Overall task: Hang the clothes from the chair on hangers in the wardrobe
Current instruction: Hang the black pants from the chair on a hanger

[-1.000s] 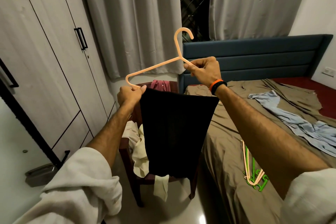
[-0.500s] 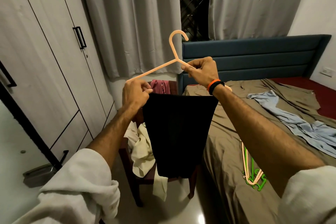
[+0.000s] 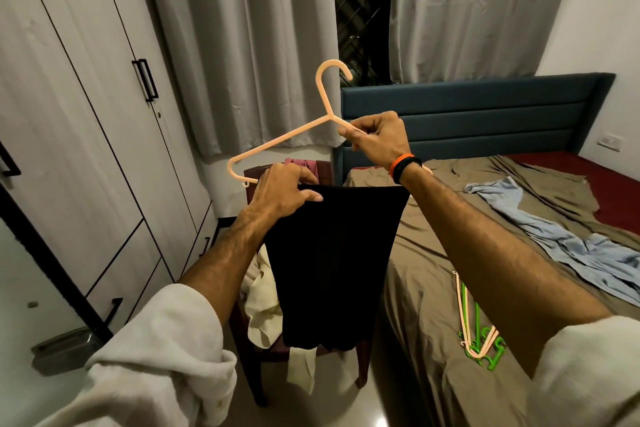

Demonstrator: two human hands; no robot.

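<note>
At the far left the wardrobe point(image 3: 86, 135) is seen with its doors closed, and beside it the chair point(image 3: 256, 350) is loaded with cream and maroon clothes point(image 3: 263, 305). In front of the chair a black garment point(image 3: 332, 263) is draped over the lower bar of a peach hanger point(image 3: 277, 144), its top edge gripped between thumb and curled fingers of the left hand point(image 3: 282, 192), while the hanger's right arm is pinched by the right hand point(image 3: 377, 139). Further right, spare hangers point(image 3: 481, 343) and a blue garment point(image 3: 554, 236) are laid on the bed point(image 3: 433, 288).
</note>
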